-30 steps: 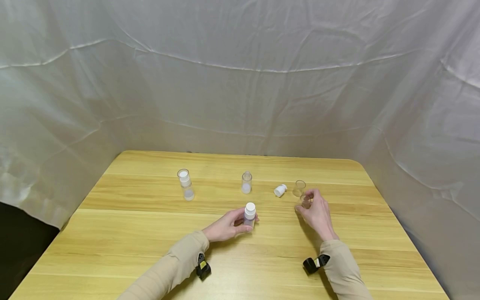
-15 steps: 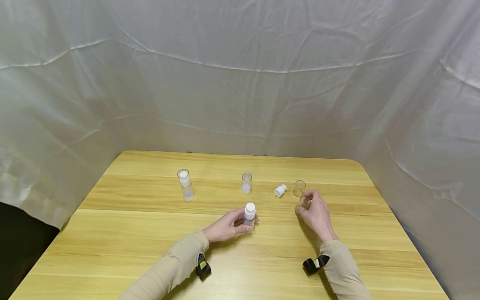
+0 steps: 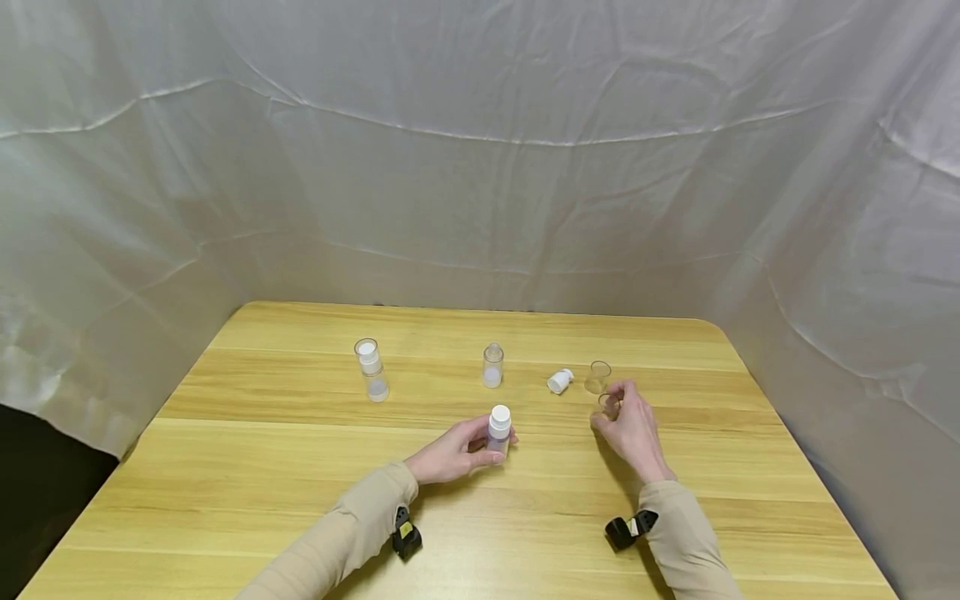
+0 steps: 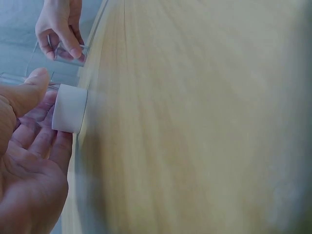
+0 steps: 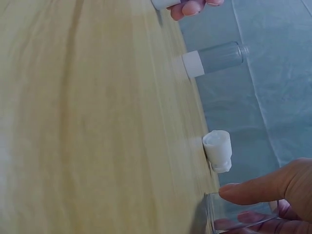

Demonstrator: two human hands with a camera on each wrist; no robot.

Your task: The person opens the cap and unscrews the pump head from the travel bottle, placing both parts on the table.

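Note:
My left hand [image 3: 455, 450] holds a small upright bottle [image 3: 498, 432] with a white pump top, its thumb on one side and fingers on the other. In the left wrist view that bottle's white base [image 4: 69, 108] faces the tabletop. Over to the right, my right hand [image 3: 632, 427] pinches a clear plastic cap [image 5: 241, 210] between thumb and fingers, low over the table or touching it; I cannot tell which. Just beyond it stands a second clear cap [image 3: 597, 378]. A white pump head [image 3: 560, 381] lies on its side left of the caps.
An open clear bottle [image 3: 492, 367] with a white base stands at the middle back. Further left is a capped pump bottle [image 3: 372, 370]. The wooden table [image 3: 465, 533] ends at the back against a pale hanging sheet [image 3: 480, 192].
My right hand and the clear cap in it have shifted very slightly left. The left hand and its bottle have stayed in place.

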